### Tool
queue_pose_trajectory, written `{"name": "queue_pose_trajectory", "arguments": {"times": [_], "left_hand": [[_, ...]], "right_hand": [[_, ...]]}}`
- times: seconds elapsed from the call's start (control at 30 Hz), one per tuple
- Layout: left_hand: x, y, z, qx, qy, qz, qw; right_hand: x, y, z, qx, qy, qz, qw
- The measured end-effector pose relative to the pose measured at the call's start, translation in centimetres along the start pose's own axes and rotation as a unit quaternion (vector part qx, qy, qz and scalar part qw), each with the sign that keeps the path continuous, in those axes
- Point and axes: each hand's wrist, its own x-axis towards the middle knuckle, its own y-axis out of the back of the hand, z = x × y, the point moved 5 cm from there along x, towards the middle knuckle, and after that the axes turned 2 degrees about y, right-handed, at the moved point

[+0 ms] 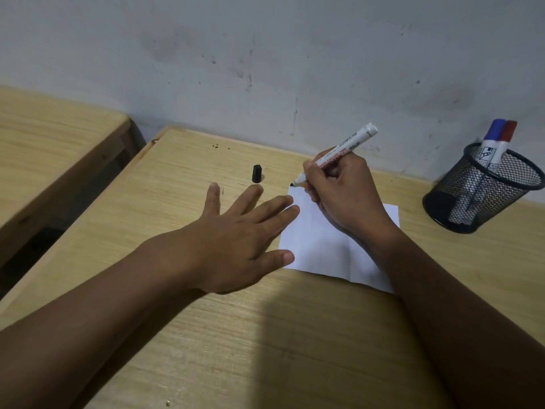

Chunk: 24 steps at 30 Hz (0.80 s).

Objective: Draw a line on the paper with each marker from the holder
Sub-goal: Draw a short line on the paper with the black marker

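Observation:
A white sheet of paper (324,246) lies on the wooden desk (265,335). My right hand (345,196) grips an uncapped white marker (351,146) with a black tip, and the tip touches the paper's far left corner. My left hand (236,228) lies flat with fingers spread, its fingertips and thumb on the paper's left edge. The marker's black cap (257,173) stands on the desk just beyond my left fingers. A black mesh holder (483,190) at the right holds a blue-capped marker (495,134) and a red-capped marker (508,132).
A grey scuffed wall (295,69) runs right behind the desk. A second wooden desk (53,134) stands to the left, separated by a dark gap. My forearms cross the near part of the desk.

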Motion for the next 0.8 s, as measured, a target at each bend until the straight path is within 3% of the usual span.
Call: {"name": "queue_pose_trajectory", "arguments": {"times": [0.47, 0.7, 0.8], "left_hand": [[0.3, 0.0, -0.2, -0.009, -0.013, 0.022, 1.0], [-0.2, 1.9, -0.6, -0.11, -0.039, 0.156, 0.981], [-0.2, 3.2, -1.5, -0.186, 0.013, 0.277, 0.943]], "right_hand": [[-0.2, -0.2, -0.2, 0.023, -0.008, -0.002, 1.0], [0.0, 2.4, -1.9, 0.231, -0.044, 0.043, 0.971], [-0.1, 4.1, -3.4, 0.252, -0.03, 0.069, 0.965]]}}
